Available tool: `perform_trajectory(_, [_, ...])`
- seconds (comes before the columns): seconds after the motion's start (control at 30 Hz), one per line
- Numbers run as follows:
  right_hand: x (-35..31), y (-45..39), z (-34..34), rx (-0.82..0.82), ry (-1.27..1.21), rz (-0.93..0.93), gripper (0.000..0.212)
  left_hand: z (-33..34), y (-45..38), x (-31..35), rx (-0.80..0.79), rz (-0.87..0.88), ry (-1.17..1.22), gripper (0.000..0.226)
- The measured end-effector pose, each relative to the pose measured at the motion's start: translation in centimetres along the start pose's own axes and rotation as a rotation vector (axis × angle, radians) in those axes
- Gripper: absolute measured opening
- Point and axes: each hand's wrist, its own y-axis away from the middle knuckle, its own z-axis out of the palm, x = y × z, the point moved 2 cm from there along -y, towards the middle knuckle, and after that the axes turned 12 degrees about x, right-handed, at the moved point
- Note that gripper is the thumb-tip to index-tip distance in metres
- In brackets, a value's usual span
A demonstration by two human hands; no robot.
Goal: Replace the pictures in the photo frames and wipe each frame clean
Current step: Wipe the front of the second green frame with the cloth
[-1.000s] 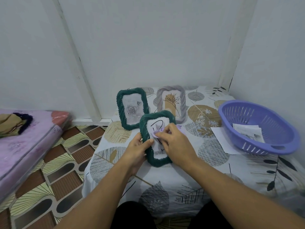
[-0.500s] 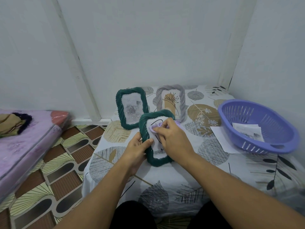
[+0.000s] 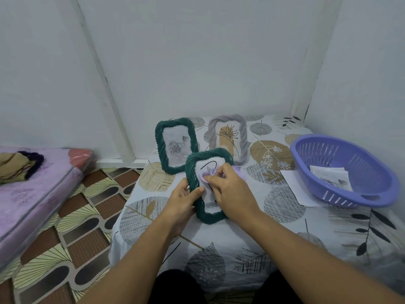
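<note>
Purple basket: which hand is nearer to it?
Right. The right hand, wiping the held green frame, lies between it and the purple basket; left hand grips the frame's far side.

Plain white walls (image 3: 197,62) fill the upper frame, meeting in a corner at right. Patterned brown-and-cream floor (image 3: 65,216) lies lower left, beside a pink mattress (image 3: 32,194).
</note>
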Motion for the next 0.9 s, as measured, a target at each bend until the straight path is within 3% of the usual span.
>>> perform_trajectory(0.07, [-0.1,0.6,-0.2,-0.01,-0.009,-0.006,0.035,0.0,0.0,0.0,-0.001,0.005,-0.001,0.035])
perform_trajectory(0.2, [0.0,-0.9,0.0,0.017,0.009,0.002,0.021,-0.1,-0.1,-0.2,0.003,0.013,-0.011,0.037])
perform_trajectory(0.9, [0.7,0.4,-0.4,-0.018,0.027,-0.074,0.024,-0.3,-0.2,-0.6,0.01,0.014,0.008,0.034])
